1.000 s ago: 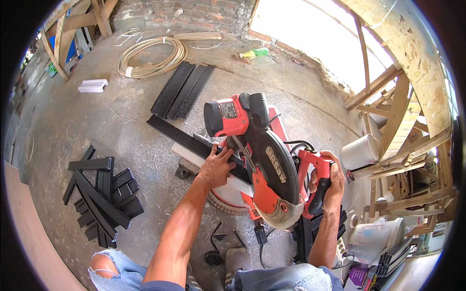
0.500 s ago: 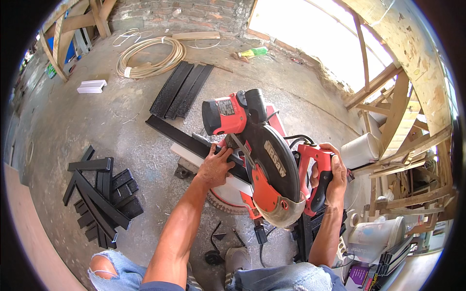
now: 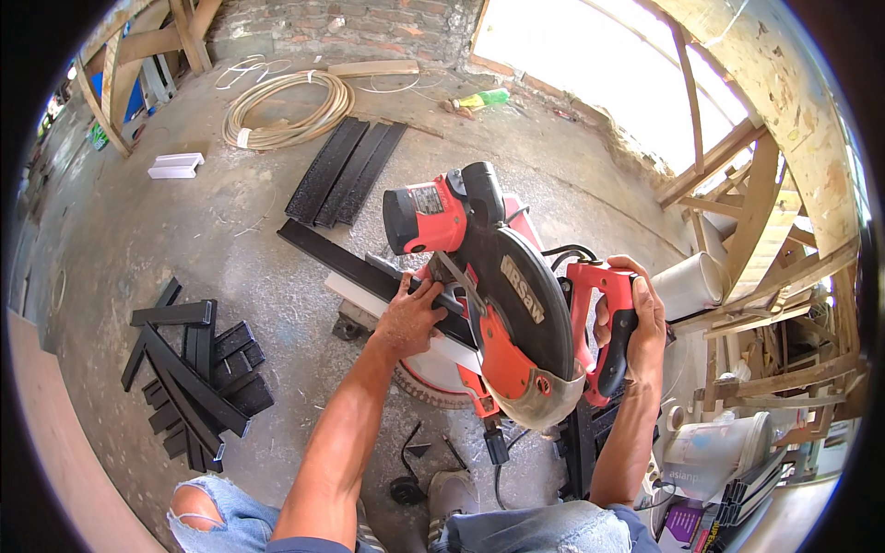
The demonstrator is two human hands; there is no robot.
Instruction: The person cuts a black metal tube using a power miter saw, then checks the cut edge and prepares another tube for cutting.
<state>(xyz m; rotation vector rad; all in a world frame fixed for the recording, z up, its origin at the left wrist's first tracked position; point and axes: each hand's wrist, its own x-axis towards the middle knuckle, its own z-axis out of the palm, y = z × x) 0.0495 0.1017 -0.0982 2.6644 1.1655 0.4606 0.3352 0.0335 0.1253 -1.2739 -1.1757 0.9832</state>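
Note:
A red-and-black miter saw (image 3: 530, 295) stands on the floor in front of me, its round blade guard tilted toward my right. My right hand (image 3: 643, 323) is wrapped round the saw's red-and-black handle (image 3: 616, 341). Across the saw's base lies a long black profile strip (image 3: 336, 253), with its far end sticking out to the left. My left hand (image 3: 410, 318) grips this strip just left of the guard and presses it to the saw. The blade and the strip's right end are hidden behind the guard and the saw body.
Cut black pieces (image 3: 194, 369) lie piled on the floor at left. Longer black strips (image 3: 346, 175) lie beyond the saw, near a coiled hose (image 3: 286, 111). White buckets (image 3: 719, 452) and wooden framing (image 3: 765, 212) stand at right. A dark cord (image 3: 406, 488) lies by my shoes.
The saw's handle and guard have risen slightly, together with my right hand. My left hand and the black strip have stayed in place.

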